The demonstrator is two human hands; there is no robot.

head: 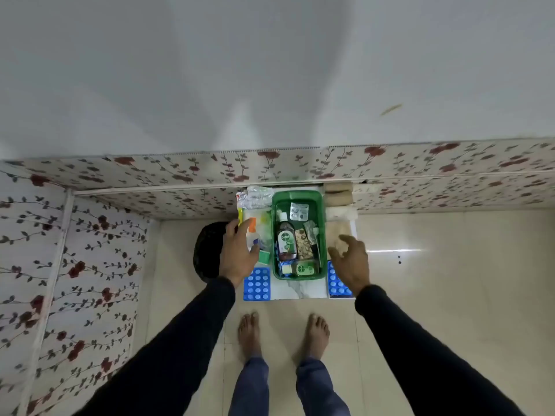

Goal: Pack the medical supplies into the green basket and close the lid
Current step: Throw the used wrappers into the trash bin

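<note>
Overhead view. A small table (295,291) with a marbled top stands on the tiled floor against a floral wall panel (186,171). The green basket (321,235) sits open at the table's centre and serves as the landmark. Inside it: a brown antiseptic bottle (286,240) lying lengthwise, a patterned packet (303,244) just right of the bottle, a silver blister strip (299,211) at the far end, and a small green bottle (303,269) lying across the near end. No lid can be made out.

Left of the basket lie clear plastic packets (256,198), a yellow strip (240,216) and a small green box (264,257); a blue blister sheet (257,283) lies at the basket's near left corner, and a second blue sheet (336,283) at its near right. Beige rolls (338,195) lie to the basket's far right.

The left hand (237,253) hovers over the items left of the basket, fingers apart and slightly curled; whether it grips anything cannot be told. The right hand (351,261) hovers right of the basket, fingers spread, holding nothing. Bare feet (250,334) stand near the table's front edge.
</note>
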